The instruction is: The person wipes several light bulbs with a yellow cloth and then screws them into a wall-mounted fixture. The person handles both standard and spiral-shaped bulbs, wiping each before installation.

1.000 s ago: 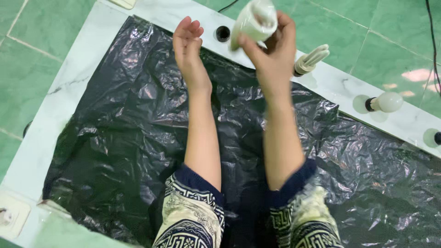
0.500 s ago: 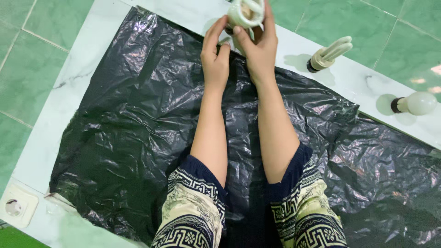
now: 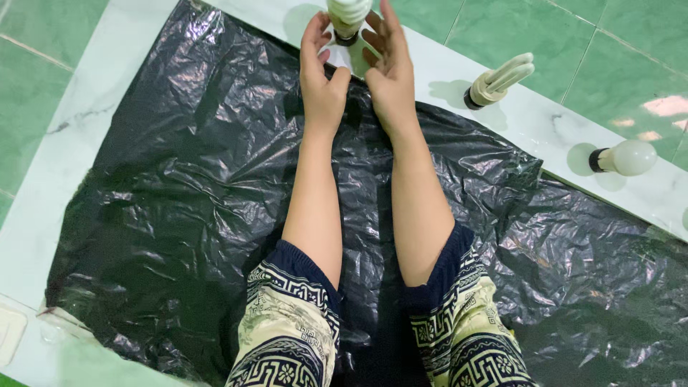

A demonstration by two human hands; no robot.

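Observation:
A white spiral bulb (image 3: 348, 13) stands upright on its dark base at the top edge of the view, on a white marble strip (image 3: 545, 122). My left hand (image 3: 322, 75) reaches up to it, fingertips pinched on the dark base. On the bulb's right side is my right hand (image 3: 390, 72), with straight fingers spread beside the glass and the thumb close to the base. Both forearms stretch out over a crinkled black plastic sheet (image 3: 179, 215).
A white tube-type bulb (image 3: 498, 77) and a round white bulb (image 3: 623, 158) sit in dark sockets further right on the marble strip. Green floor tiles (image 3: 609, 43) lie beyond. My patterned sleeves (image 3: 287, 337) fill the bottom. A white wall-type socket (image 3: 8, 333) is at bottom left.
The right hand brought the spiral bulb down from the air onto the marble strip. The left hand closed in on its base, and the right hand's fingers have loosened.

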